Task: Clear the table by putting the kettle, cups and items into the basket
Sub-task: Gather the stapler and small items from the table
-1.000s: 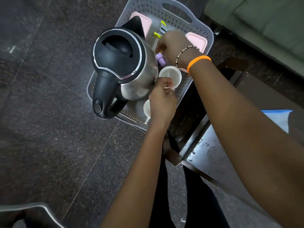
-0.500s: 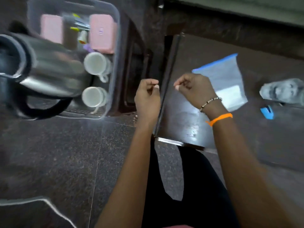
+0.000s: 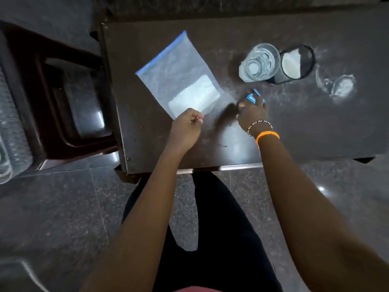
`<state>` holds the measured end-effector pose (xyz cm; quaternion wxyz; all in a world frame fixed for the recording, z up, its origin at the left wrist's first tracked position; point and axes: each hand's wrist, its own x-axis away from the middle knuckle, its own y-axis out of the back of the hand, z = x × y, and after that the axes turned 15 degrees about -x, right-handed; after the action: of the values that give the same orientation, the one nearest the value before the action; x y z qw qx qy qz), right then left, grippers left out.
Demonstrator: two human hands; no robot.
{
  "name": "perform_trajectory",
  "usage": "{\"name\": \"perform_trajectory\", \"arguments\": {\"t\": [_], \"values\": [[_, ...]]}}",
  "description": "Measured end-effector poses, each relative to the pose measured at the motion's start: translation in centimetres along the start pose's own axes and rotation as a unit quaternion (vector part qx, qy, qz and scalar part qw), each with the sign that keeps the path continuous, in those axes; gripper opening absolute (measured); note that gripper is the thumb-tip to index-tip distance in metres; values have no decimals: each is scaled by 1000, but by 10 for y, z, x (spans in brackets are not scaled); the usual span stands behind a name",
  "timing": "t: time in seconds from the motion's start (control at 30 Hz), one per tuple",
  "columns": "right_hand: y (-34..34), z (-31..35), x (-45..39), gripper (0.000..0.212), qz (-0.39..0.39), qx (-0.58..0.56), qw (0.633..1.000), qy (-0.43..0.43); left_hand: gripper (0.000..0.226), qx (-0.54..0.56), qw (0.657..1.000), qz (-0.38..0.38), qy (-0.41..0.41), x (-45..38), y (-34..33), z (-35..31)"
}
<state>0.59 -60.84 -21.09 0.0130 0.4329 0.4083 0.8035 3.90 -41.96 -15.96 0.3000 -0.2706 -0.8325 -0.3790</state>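
My right hand (image 3: 252, 113) reaches over the dark counter (image 3: 294, 127), fingers curled around a small blue item (image 3: 252, 98). My left hand (image 3: 186, 127) rests in a loose fist, holding nothing, at the near corner of the zip bag (image 3: 179, 74). A clear glass (image 3: 259, 62) stands touching a black cup (image 3: 294, 64) farther back.

Hidden and blurred parts

The small blue plastic item (image 3: 252, 97) is partly covered by the right hand (image 3: 252, 113); its kind cannot be told. The grey perforated basket (image 3: 10, 114) is cut by the left edge.
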Motion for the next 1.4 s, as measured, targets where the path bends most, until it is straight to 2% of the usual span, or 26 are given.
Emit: {"name": "perform_trajectory", "arguments": {"t": [0.1,0.37,0.47,0.53,0.63,0.7,0.8,0.9,1.1,1.23,1.4], "values": [[3,-23,-17,40,18,20,1000,-11,16,-37,999,39,-3,-5,-14,-10],[13,-28,-32,45,48,8,999,9,14,-51,998,43,23,-7,-24,-4],[7,-16,-16,39,30,-74,996,38,15,-20,999,14,26,-2,-17,3],[-1,3,5,35,9,-215,975,56,16,33,999,-19,32,2,-6,11],[-13,43,38,29,-19,-390,917,84,17,123,987,-95,47,12,17,22],[-25,76,60,25,-9,-460,882,103,18,168,972,-153,63,22,39,36],[-45,136,85,22,39,-499,854,139,19,227,944,-224,83,38,80,65],[-69,200,102,20,103,-483,850,182,19,269,912,-291,108,53,130,103],[-115,329,131,41,238,-398,842,275,20,298,866,-373,148,75,218,186],[-148,399,141,37,214,-309,870,319,19,279,862,-390,160,83,257,223],[-179,468,141,33,173,-276,887,328,19,281,878,-350,165,83,285,251]]}}
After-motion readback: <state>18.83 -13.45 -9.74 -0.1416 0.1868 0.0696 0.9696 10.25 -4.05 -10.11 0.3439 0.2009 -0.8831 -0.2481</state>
